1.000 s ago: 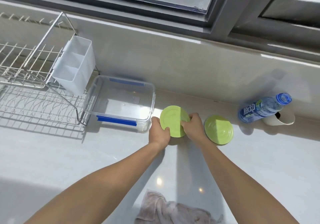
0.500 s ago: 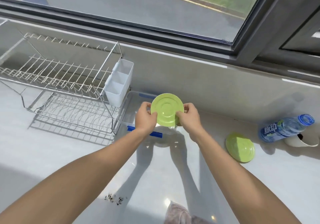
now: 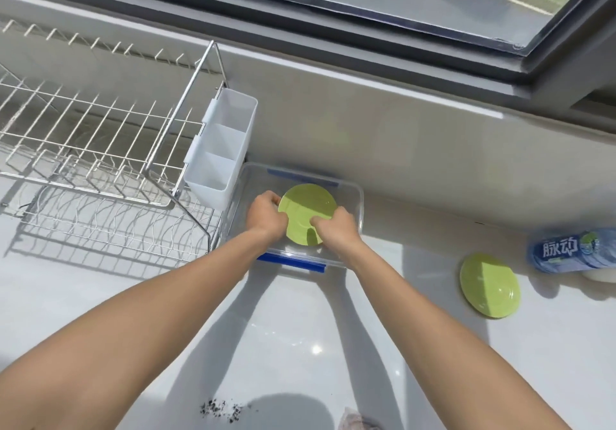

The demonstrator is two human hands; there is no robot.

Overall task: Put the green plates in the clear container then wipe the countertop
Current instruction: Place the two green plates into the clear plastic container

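A green plate (image 3: 305, 211) is down inside the clear container (image 3: 358, 196), which has blue clips and stands against the back wall. My left hand (image 3: 265, 214) grips the plate's left edge and my right hand (image 3: 333, 231) grips its right lower edge, both reaching into the container. A second green plate (image 3: 489, 284) lies upside down on the white countertop (image 3: 300, 329) to the right, apart from both hands.
A wire dish rack (image 3: 100, 169) with a white cutlery holder (image 3: 220, 153) stands left of the container. A blue-labelled water bottle (image 3: 570, 251) lies at the right edge. Dark crumbs (image 3: 220, 411) and a corner of a cloth (image 3: 358, 423) are near the bottom edge.
Both hands carried the green plate from the countertop leftward over the container and lowered it inside. The view has shifted left and the second plate has stayed put.
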